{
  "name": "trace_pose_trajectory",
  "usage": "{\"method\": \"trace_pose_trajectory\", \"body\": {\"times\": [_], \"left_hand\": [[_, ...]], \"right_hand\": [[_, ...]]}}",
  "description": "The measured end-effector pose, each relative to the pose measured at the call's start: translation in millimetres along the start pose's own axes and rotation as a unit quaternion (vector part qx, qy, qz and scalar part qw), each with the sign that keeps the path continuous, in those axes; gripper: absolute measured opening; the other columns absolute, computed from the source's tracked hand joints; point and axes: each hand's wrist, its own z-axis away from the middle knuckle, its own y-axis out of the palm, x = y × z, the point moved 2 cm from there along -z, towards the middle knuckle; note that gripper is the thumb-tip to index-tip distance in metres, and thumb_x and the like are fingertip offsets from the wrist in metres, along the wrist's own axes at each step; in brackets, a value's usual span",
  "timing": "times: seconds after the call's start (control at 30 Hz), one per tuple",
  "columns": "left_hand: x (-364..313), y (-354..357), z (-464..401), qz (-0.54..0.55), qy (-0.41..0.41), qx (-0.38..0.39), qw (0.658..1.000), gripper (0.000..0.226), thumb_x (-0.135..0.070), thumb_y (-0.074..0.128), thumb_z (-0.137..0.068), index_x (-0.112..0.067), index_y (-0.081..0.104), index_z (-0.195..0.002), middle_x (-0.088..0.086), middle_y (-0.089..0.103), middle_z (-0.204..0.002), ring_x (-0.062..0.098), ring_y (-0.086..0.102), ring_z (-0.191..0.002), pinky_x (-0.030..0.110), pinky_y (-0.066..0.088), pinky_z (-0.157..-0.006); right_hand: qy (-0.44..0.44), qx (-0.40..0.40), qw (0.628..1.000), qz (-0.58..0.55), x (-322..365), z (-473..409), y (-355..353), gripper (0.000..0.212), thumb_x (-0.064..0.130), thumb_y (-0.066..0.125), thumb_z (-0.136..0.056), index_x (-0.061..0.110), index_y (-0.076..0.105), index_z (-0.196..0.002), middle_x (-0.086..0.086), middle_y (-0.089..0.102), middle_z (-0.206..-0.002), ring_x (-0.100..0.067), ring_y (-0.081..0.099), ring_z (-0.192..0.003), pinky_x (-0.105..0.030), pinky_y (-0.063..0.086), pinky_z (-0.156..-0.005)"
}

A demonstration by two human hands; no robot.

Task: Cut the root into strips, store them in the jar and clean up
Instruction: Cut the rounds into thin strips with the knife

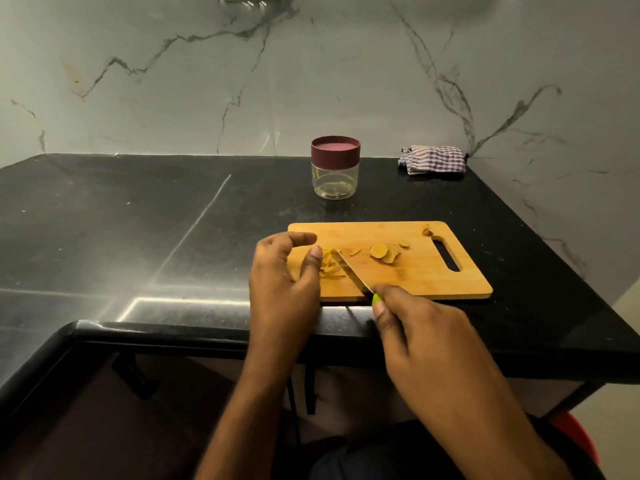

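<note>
hands: two, both seen at lower centre of the frame
left hand (282, 271): fingers loosely curled and spread, thumb tip rested by the cut strips; nothing is gripped
right hand (420, 337): wrapped round the green handle of the knife (353, 273); only a sliver of handle is seen past the thumb
knife: one; blade laid diagonally on the board, tip pointed to the upper left, placed just beside the strips
cutting board (433, 278): one, wooden, with a slot handle at its right end; set near the counter's front edge, centre right of the frame
root strips (330, 268): one small heap, yellow-orange, thin and ragged, at the board's left end between thumb and blade
root slices (382, 252): a few round pieces, overlapped, exact count cannot be told; yellow-orange faces with paler rims, at mid-board
scraps: one small slice (404, 243) right of the slices, one bit (426, 231) at the board's upper right corner
jar (335, 168): one, clear, maroon lid on, behind the board at centre; contents cannot be told
cloth (433, 159): one, checked, bunched against the wall at the upper right
counter (138, 237): one, black, glossy
</note>
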Motion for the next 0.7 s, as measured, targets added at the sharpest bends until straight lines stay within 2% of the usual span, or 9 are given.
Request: {"method": "trace_pose_trajectory", "body": {"times": [0.07,0.13,0.3,0.43,0.57,0.7], "left_hand": [[2,-1,-2,0.003,-0.011,0.020,1.000,0.015,-0.033,0.062,-0.098,-0.036,0.066,-0.112,-0.017,0.053,-0.123,0.002,0.053,-0.112,0.036,0.052,-0.096],[3,-2,-4,0.003,-0.018,0.032,0.999,0.016,-0.033,0.063,-0.097,-0.035,0.067,-0.112,-0.018,0.055,-0.123,0.005,0.054,-0.115,0.037,0.052,-0.097],[-1,0,-2,-0.032,0.009,0.048,0.998,0.019,-0.031,0.066,-0.095,-0.033,0.066,-0.114,-0.018,0.053,-0.122,0.000,0.052,-0.110,0.022,0.047,-0.089],[-4,5,2,-0.074,0.024,0.068,0.995,0.039,-0.033,0.070,-0.092,-0.029,0.059,-0.129,-0.015,0.049,-0.131,-0.002,0.046,-0.110,0.006,0.038,-0.082],[-3,6,1,-0.090,0.022,0.074,0.993,0.071,-0.040,0.074,-0.087,-0.025,0.041,-0.148,-0.010,0.047,-0.139,0.003,0.047,-0.115,0.022,0.040,-0.092],[-3,8,2,-0.060,0.007,0.074,0.995,0.085,-0.041,0.075,-0.087,-0.026,0.025,-0.155,-0.008,0.047,-0.143,-0.001,0.041,-0.122,0.033,0.046,-0.101]], "right_hand": [[-0.013,-0.025,1.000,-0.005,5,-1,-2,0.037,0.046,0.030,-0.097,0.039,0.047,-0.129,0.022,0.045,-0.083,-0.002,0.049,-0.078,-0.020,0.047,-0.072],[-0.012,-0.033,0.999,-0.002,4,-3,-2,0.038,0.047,0.030,-0.096,0.040,0.046,-0.130,0.022,0.048,-0.085,-0.001,0.050,-0.079,-0.022,0.048,-0.073],[0.020,-0.045,0.998,0.030,-8,-5,-2,0.036,0.042,0.033,-0.098,0.037,0.050,-0.129,0.017,0.052,-0.084,-0.003,0.050,-0.077,-0.019,0.041,-0.065],[0.043,-0.026,0.997,0.057,-13,-11,0,0.037,0.038,0.033,-0.099,0.038,0.043,-0.135,0.015,0.048,-0.077,-0.003,0.050,-0.073,-0.018,0.039,-0.059],[0.050,-0.020,0.996,0.068,-11,-17,7,0.039,0.035,0.037,-0.099,0.040,0.040,-0.137,0.014,0.048,-0.077,-0.005,0.050,-0.071,-0.020,0.044,-0.060],[0.030,-0.001,0.999,0.035,-5,-18,9,0.041,0.040,0.037,-0.098,0.045,0.038,-0.139,0.018,0.049,-0.075,-0.002,0.050,-0.070,-0.016,0.038,-0.056]]}}
